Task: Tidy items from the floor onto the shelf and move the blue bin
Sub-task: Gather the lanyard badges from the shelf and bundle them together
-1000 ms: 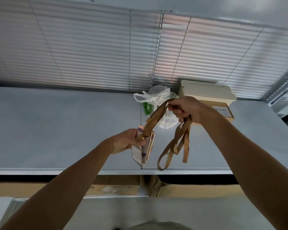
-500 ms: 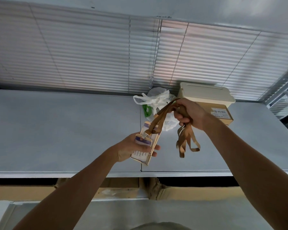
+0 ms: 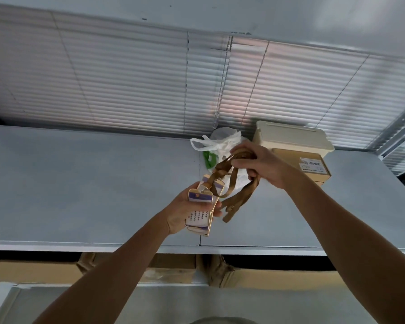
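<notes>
Nearest, the left hand (image 3: 185,210) grips a stack of gold-edged badge cards (image 3: 202,208) above the grey shelf (image 3: 80,183). Just beyond, the right hand (image 3: 261,164) is closed around the bunched tan lanyards (image 3: 237,190) attached to them. Farther back on the shelf sit a white plastic bag (image 3: 220,143) and a cream box (image 3: 292,139).

A wide, flat, pale grey shelf top (image 3: 84,183) spans the view, divided by a thin vertical seam (image 3: 199,206) near its middle. Behind it, closed white horizontal slatted blinds (image 3: 126,90) cover the window; a beaded metal pull chain (image 3: 223,78) hangs in front of them. Soft daylight filters through the slats. Below the shelf edge, flattened brown cardboard sheets (image 3: 255,278) lie in a dark gap.
</notes>
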Available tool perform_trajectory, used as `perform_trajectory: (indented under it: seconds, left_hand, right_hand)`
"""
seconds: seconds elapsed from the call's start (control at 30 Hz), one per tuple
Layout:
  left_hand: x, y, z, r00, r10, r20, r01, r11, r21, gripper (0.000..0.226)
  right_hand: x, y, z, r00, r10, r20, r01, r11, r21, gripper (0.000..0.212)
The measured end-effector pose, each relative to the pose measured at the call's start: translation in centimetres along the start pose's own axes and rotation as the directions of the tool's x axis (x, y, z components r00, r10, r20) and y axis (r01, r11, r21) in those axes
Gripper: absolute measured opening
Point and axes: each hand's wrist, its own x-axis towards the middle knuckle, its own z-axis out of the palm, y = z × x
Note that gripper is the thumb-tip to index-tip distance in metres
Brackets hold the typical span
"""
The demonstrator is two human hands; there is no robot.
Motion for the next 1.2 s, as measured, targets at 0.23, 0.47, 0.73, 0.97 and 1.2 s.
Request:
perform_trajectory:
  seconds: [0.23, 0.47, 0.73, 0.97, 1.2]
  left_hand:
    - [-0.3, 0.3, -1.3, 0.996, -0.01, -0.093, 0.015, 0.998, 0.06, 0.058]
    - [-0.8, 0.9, -1.8, 0.975, 0.005, -0.223, 0.024, 0.992, 0.128, 0.032]
    - [-1.2, 0.9, -2.7, 0.96, -0.011, -0.281, 0.065, 0.981, 0.183, 0.038]
    - [-0.9, 1.4, -2.4, 0.984, -0.069, -0.162, 0.103, 0.971, 0.216, 0.033]
    - [-0.8, 1.5, -2.4, 0.991, -0.033, -0.129, 0.072, 0.949, 0.306, 0.036]
  right_hand:
    - [0.2, 0.9, 1.7, 0.999, -0.025, 0.025, 0.029, 0.976, -0.214, 0.026]
    - [0.6, 2.7, 3.7, 0.961, -0.222, 0.166, 0.277, 0.779, -0.562, 0.056]
    - [1.7, 4.0, 5.6, 0.876, -0.469, -0.113, 0.309, 0.726, -0.614, 0.015]
    - [1.5, 1.2, 6.5, 0.898, -0.419, -0.133, 0.366, 0.88, -0.301, 0.024]
    - [2.5, 1.3, 6.0, 0.976, -0.103, -0.194, 0.11, 0.994, 0.024, 0.033]
